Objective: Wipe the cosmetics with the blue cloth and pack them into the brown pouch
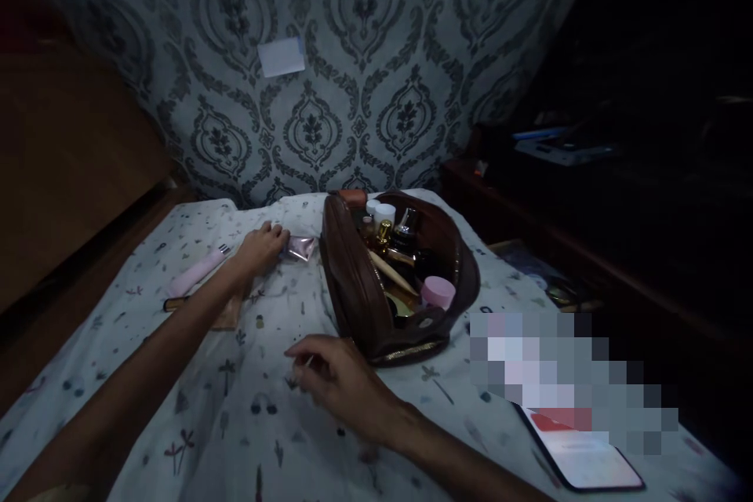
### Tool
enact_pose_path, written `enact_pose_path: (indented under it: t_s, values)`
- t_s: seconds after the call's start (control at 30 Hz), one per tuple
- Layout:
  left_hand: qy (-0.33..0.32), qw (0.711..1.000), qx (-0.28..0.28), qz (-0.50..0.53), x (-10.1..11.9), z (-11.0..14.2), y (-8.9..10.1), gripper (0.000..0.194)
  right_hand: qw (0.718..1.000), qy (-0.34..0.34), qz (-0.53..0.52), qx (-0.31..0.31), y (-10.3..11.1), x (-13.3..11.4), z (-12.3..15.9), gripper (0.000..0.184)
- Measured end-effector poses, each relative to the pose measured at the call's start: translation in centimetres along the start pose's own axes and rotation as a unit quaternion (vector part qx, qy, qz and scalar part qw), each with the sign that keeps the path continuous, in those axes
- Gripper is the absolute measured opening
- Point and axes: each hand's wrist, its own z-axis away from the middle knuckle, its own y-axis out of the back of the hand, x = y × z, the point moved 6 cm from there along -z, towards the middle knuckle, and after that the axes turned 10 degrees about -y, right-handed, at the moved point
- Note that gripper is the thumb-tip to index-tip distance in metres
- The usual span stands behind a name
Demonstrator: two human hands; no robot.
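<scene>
My left hand [262, 245] reaches out over the white patterned sheet [247, 392] and closes on a small shiny pinkish tube [300, 248] that lies just left of an open brown cosmetic bag [353, 282]. My right hand [335, 380] hovers low over the sheet in front of the bag, fingers curled in a pinch on a thin pale stick-like item [307, 363] that I cannot make out. The bag holds several small bottles, a wooden-handled brush [391, 272] and a pink-lidded jar [438, 292].
A pink-handled tool [197, 272] and a dark slim stick [176, 303] lie on the sheet to the left. A phone [582, 459] lies at the lower right. A patterned wall rises behind, a wooden panel at left, and dark furniture at right.
</scene>
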Motion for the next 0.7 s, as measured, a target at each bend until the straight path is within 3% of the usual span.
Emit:
enact_pose_path:
  t_s: [0.1,0.2,0.3,0.43,0.6,0.63,0.7]
  values:
    - [0.036,0.998,0.042,0.007,0.3,1.5,2.7,0.04,0.996,-0.027,-0.082,0.028,-0.1,1.6,-0.8,0.034]
    - [0.071,0.991,0.074,0.085,1.6,4.6,3.9,0.027,0.991,0.008,-0.116,0.059,-0.1,1.9,-1.1,0.051]
    - [0.087,0.952,0.086,0.279,3.8,8.5,2.9,0.032,0.99,0.055,-0.107,0.068,-0.6,1.4,-1.1,0.062]
    - [0.084,0.886,0.063,0.453,6.8,12.8,0.4,0.048,0.987,0.135,-0.05,0.07,-1.4,0.6,-0.8,0.056]
    - [0.108,0.819,0.041,0.562,7.0,15.7,-1.4,0.049,0.986,0.134,0.021,0.097,-1.6,2.9,-1.1,0.044]
    - [0.115,0.813,0.033,0.571,6.8,16.1,-1.7,0.049,0.986,0.127,0.029,0.107,-1.6,3.4,-1.1,0.043]
    - [0.14,0.828,0.042,0.541,6.0,16.8,-1.8,0.051,0.986,0.113,0.044,0.117,-1.5,3.8,-0.8,0.042]
